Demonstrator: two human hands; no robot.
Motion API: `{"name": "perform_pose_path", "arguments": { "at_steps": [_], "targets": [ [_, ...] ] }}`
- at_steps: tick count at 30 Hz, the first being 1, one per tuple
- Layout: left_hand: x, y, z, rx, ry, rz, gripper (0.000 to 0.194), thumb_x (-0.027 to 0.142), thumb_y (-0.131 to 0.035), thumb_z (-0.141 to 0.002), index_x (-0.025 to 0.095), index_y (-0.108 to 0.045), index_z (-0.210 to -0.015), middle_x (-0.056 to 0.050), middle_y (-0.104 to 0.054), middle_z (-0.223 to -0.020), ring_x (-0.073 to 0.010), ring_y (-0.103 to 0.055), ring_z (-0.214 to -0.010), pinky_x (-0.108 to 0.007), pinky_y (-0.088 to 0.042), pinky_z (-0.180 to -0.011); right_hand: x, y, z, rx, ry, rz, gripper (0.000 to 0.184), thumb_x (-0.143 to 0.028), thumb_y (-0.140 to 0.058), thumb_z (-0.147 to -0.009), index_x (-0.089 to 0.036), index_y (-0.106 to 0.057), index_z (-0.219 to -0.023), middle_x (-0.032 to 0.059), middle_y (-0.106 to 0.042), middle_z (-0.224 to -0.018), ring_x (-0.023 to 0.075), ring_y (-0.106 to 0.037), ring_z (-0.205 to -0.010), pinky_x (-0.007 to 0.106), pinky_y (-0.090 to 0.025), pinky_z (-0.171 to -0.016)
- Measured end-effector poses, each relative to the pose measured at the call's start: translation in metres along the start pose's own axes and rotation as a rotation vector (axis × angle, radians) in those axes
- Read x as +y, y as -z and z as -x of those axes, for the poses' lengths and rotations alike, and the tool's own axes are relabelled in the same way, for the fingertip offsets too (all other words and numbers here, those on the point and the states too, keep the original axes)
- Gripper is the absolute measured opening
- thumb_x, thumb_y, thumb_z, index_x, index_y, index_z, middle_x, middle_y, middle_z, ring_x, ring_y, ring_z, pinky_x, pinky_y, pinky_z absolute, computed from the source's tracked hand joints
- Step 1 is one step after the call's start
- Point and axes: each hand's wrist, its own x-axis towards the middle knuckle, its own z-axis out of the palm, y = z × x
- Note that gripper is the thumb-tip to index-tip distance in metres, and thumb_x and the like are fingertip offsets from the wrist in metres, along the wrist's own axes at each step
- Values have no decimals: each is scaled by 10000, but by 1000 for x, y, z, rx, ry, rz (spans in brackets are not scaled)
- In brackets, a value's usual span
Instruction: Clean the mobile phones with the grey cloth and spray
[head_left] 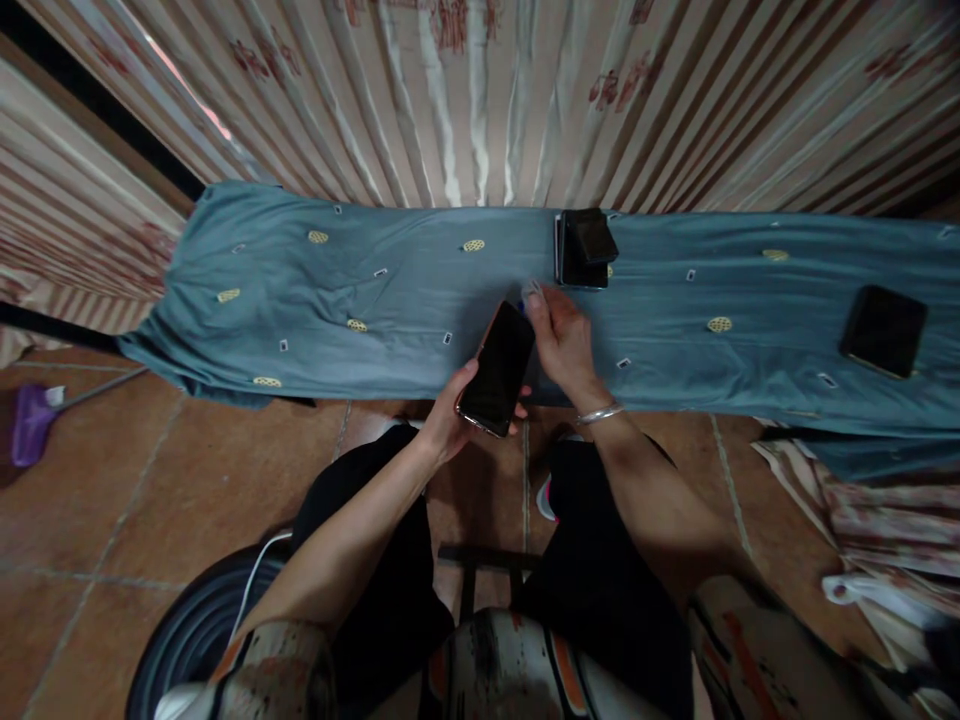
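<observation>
A dark-screened smartphone (498, 372) lies tilted in my left hand (450, 415), whose thumb and fingers wrap round its lower edges. The phone is held above the near edge of the blue cloth. Beside its top end, my right hand (562, 338) is closed, with thumb and fingers pinching a small pale, crumpled-looking thing (532, 290). A bit of dark blue shows next to that thing, but its kind is unclear. Just beyond my right hand, a small stack of black, phone-like devices (585, 270) rests on the cloth.
A patterned blue cloth (405, 300) covers the long narrow surface before me. Another black flat device (885, 332) lies at its right end. Pleated curtains (480, 110) hang behind. On the tiled floor are a purple dustpan-like object (34, 425) and a black round base (187, 635) with a white cable.
</observation>
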Motion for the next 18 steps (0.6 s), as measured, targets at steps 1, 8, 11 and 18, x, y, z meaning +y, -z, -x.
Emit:
{"name": "perform_pose_path", "arguments": {
  "at_steps": [1,8,11,18],
  "targets": [
    [-1,0,-1,7,-3,0,470,444,-362,-1038,95,-645,-1177,-165,-803,-932,-246,-760,-695,-353,-618,-591,-4,-2,2,-49,35,26,594,-608,-316,-1065,-197,-688,-1276,134,-733,-1271,278,-663,-1229,474,-504,-1092],
    [-1,10,-5,34,-24,-10,510,499,-427,-1012,96,-662,-1219,-164,-793,-991,-273,-778,-752,-366,-625,-615,-14,-7,11,-232,136,48,491,-394,-333,-1091,-189,-589,-1457,127,-598,-1514,243,-532,-1432,474,-414,-1231],
    [2,11,-5,79,-18,9,490,485,-445,-1010,107,-657,-1239,-141,-793,-946,-270,-780,-749,-368,-636,-632,-16,-9,16,-256,162,23,457,-342,-358,-1083,-224,-600,-1452,91,-604,-1514,223,-526,-1443,469,-411,-1244],
    [9,6,-4,273,-36,64,418,383,-388,-1036,164,-647,-1282,-80,-790,-947,-230,-772,-806,-364,-656,-694,-27,-16,31,-354,237,-68,441,-264,-373,-1067,-252,-631,-1424,59,-620,-1498,207,-523,-1446,456,-427,-1245]
  ]
}}
